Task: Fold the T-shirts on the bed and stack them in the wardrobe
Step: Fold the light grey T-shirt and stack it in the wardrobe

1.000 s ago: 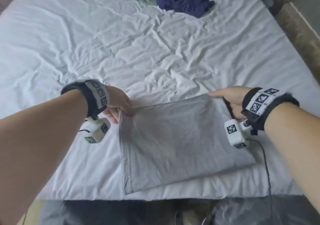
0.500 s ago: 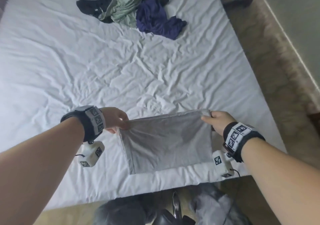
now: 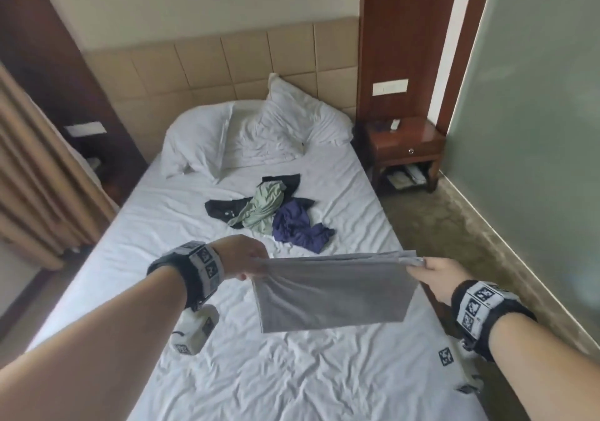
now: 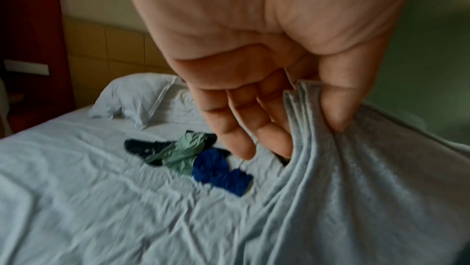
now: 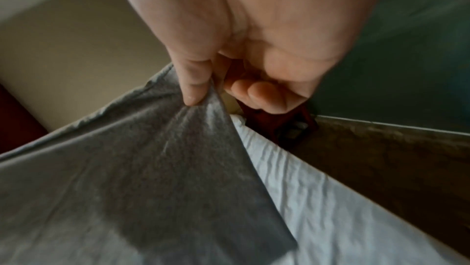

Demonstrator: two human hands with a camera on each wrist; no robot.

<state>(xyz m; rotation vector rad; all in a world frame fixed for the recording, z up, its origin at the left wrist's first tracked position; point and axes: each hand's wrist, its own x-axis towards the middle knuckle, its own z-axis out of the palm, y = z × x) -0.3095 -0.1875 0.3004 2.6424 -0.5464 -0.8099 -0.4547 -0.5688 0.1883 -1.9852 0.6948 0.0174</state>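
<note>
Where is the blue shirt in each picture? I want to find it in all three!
Head: the blue T-shirt lies mid-bed, right end of the crumpled pile, beyond the held grey T-shirt.
Left wrist: centre of the picture, just below the left hand.
Right wrist: not in it.
Shared landmark: the white bed sheet, seen in all three views.

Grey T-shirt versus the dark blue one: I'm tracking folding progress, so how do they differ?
The grey T-shirt is folded into a flat rectangle; the dark blue T-shirt is crumpled. The grey one hangs above the bed, pinched by the left hand and right hand; the blue one lies untouched in a heap.
</note>
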